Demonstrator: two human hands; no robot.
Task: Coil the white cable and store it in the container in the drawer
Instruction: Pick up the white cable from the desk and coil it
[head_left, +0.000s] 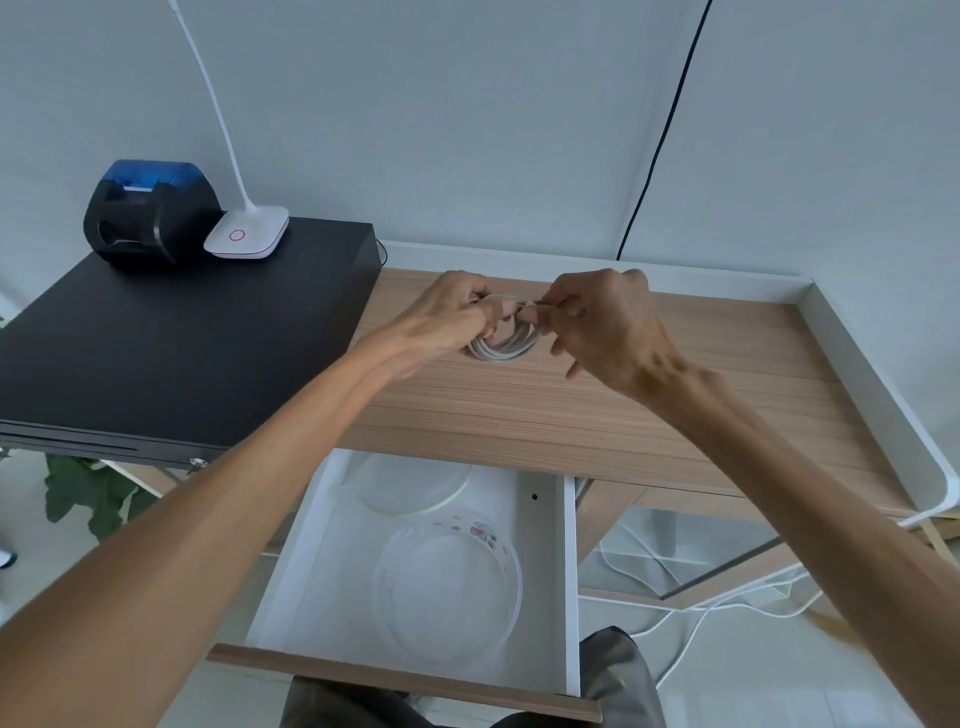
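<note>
The white cable is wound into a small coil, held just above the wooden desk top. My left hand grips the coil's left side. My right hand pinches the cable at the coil's top right. Fingers hide the upper part of the coil. Below the desk's front edge the white drawer stands pulled out. A round clear container with small coloured prints on its rim sits in it. A round clear lid lies behind the container, partly under the desk.
A black box covers the desk's left part, carrying a black and blue printer and a white lamp base. A white raised rim runs along the desk's back and right. White cables lie on the floor at right.
</note>
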